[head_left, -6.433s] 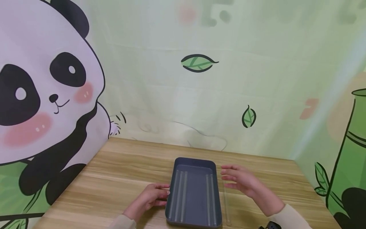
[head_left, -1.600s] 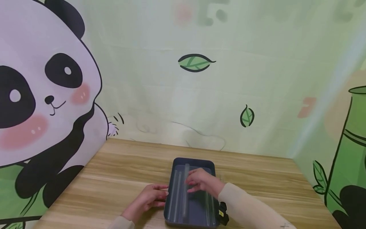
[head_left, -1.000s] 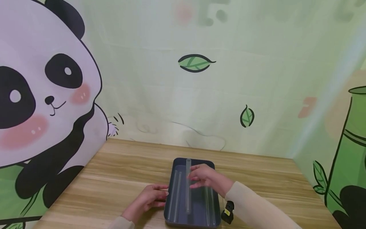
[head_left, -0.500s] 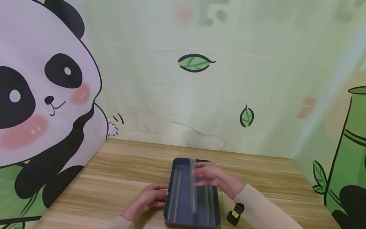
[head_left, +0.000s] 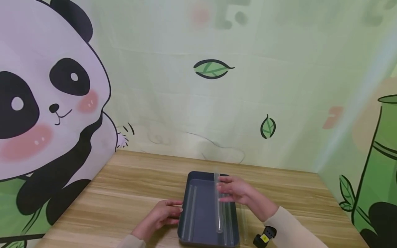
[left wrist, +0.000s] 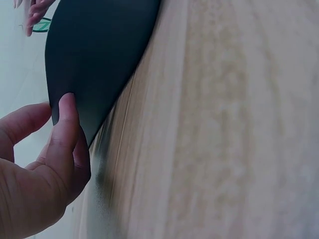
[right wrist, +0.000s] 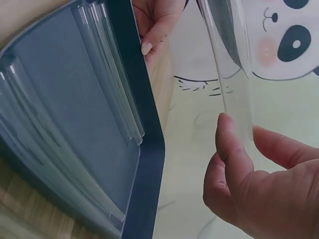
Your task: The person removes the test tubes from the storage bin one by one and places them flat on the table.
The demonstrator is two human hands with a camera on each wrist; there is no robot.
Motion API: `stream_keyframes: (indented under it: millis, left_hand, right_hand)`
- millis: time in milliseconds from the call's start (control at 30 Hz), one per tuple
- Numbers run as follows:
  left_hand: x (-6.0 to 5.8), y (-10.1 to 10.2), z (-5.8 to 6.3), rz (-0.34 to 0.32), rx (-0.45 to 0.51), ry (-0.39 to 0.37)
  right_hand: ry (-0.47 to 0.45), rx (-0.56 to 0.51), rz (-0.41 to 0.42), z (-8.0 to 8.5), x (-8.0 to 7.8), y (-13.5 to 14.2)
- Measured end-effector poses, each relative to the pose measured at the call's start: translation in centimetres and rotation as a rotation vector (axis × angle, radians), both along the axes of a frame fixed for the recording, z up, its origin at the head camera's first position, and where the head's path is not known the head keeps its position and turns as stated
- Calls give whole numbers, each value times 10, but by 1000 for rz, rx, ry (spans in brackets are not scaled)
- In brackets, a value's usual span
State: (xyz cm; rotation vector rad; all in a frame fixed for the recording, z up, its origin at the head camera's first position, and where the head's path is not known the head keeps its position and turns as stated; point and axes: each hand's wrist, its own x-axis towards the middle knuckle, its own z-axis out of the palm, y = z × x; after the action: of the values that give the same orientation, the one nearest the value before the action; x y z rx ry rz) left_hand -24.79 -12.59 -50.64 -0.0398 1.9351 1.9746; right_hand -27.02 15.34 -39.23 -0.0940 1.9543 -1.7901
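Within the tray (head_left: 203, 217), a lengthwise lane is left between the left tubes (head_left: 193, 213) and the right tubes (head_left: 230, 232). Its right half is obstructed from above by the right hand (head_left: 234, 189) and the held tube (head_left: 218, 217); its left wall is blocked by the left hand (head_left: 164, 212).

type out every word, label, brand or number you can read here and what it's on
No readable text in any view.
Black device beside the right sleeve: yellow patch, too small to read.
Backdrop: blurred shapes along the top, no legible letters.
Tray, clear tubes in it, held tube: no lettering visible.
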Motion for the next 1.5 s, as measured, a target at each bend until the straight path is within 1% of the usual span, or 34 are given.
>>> stream_keyframes:
  millis: [167, 333, 600, 833, 1133, 1333, 1500]
  left_hand:
    - [-1, 0, 1, 7, -11, -2]
    - [-1, 0, 2, -10, -4, 6]
    - [1, -1, 2, -17, 9, -2]
    - [3, 0, 4, -12, 8, -5]
    - [2, 0, 2, -14, 11, 0]
    - [2, 0, 2, -10, 6, 3]
    - [2, 1, 2, -9, 6, 3]
  right_hand:
    - [14, -9, 7, 0, 5, 14]
    - [21, -2, -5, -1, 9, 29]
    - [33, -16, 9, -11, 11, 54]
    - [16, -26, -23, -15, 13, 76]
    - [9, -62, -53, -22, 16, 97]
    - [-4, -40, -91, -27, 17, 107]
    - [13, 13, -118, -35, 16, 112]
